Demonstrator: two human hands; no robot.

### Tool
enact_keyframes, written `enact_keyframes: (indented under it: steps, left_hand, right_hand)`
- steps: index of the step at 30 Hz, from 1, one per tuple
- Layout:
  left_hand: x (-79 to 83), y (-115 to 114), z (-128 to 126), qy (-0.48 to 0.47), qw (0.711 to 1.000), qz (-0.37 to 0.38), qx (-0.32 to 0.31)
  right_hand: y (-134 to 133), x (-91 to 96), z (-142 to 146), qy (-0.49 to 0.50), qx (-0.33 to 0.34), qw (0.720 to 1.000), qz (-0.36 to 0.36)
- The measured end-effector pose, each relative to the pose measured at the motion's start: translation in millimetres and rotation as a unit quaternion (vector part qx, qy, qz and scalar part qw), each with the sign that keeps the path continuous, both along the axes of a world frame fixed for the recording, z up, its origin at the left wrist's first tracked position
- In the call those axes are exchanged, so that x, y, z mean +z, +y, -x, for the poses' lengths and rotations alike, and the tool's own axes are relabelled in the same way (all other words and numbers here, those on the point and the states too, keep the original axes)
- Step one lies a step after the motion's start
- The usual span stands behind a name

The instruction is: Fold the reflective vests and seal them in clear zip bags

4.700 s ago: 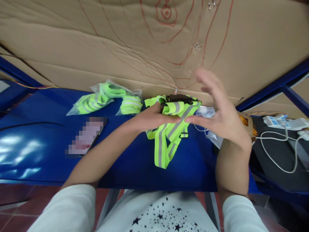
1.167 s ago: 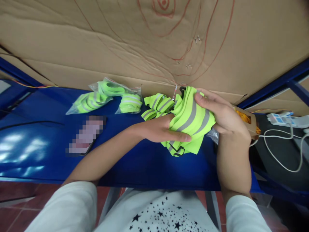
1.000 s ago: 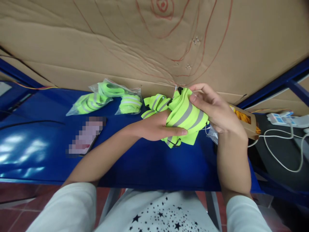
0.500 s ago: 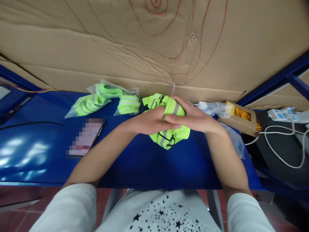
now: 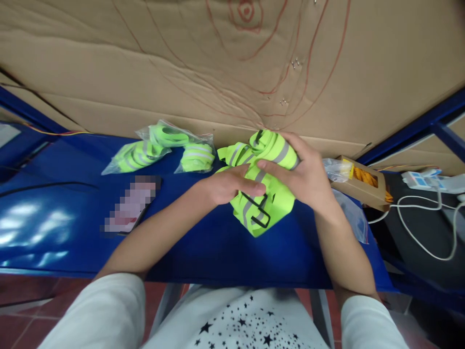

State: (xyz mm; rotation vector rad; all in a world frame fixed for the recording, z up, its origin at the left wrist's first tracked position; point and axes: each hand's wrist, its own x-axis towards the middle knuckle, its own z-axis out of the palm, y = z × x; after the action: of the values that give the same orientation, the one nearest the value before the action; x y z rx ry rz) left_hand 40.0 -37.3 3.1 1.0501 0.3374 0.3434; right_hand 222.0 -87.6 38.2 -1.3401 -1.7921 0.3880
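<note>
The right hand (image 5: 308, 172) has drawn back from over the left hand (image 5: 228, 186) to the right side of the green strap (image 5: 279, 196), and the strap's rolled end now shows higher. The strap is bunched over the blue table (image 5: 203, 247), the left hand part-closed on its left side with the thumb across the front, the right curled round the roll, thumb in front. Bagged straps (image 5: 196, 157) and a phone (image 5: 131, 203) lie to the left, a cardboard box (image 5: 354, 190) to the right.

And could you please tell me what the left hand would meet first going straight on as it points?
Beyond the reflective strap bundle it holds, probably the right hand, though depth is unclear.
</note>
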Motion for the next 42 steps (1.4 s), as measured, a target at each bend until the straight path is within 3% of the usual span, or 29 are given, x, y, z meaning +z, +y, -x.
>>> enact_keyframes:
  steps: [3,5,8,11,13,18,23,29,33,35,38,42]
  left_hand:
    - [-7.6,-8,-9,0.022,1.000,0.007,-0.020]
    - [-8.7,-9,-12,0.056,0.998,-0.027,0.009]
    - [-6.2,-3,-11,0.112,0.975,-0.186,0.051]
    - [-4.6,7,-8,0.143,0.942,-0.301,0.039]
    - [-6.3,12,-6,0.117,0.947,-0.300,0.011]
    - [-13.0,17,-6,0.067,0.976,-0.203,-0.038]
    - [-7.5,15,-1,0.041,0.983,-0.166,-0.066]
    - [-10.9,-15,-23,-0.012,0.998,-0.048,-0.029]
    - [-20.3,-33,-38,-0.024,1.000,0.013,-0.011]
    - [-22.1,-30,-36,0.004,1.000,-0.017,0.023]
    - [-18.4,-14,-23,0.054,0.990,-0.121,0.046]
    - [0.1,0,-2,0.063,0.977,-0.198,-0.041]
  right_hand:
    - [0,3.0,-6,0.008,-0.053,0.998,-0.026]
    - [-1,7.2,-10,0.018,-0.052,0.998,-0.021]
    - [-6,15.0,-14,0.040,-0.024,0.999,0.011]
    - [-8,19.6,-16,0.069,-0.005,0.997,0.035]
    - [-7,19.7,-17,0.091,0.005,0.994,0.055]
    - [-4,16.0,-20,0.147,0.016,0.984,0.099]
    - [-5,14.5,-25,0.206,0.044,0.962,0.175]
    - [-8,12.9,-16,0.103,-0.053,0.993,0.029]
    - [-13,14.4,-10,0.029,-0.071,0.996,-0.041]
    - [-16,17.6,-14,-0.012,-0.070,0.996,-0.058]
    - [-19,22.1,-26,-0.083,-0.055,0.992,-0.076]
    - [-13,15.1,-39,-0.157,-0.061,0.972,-0.165]
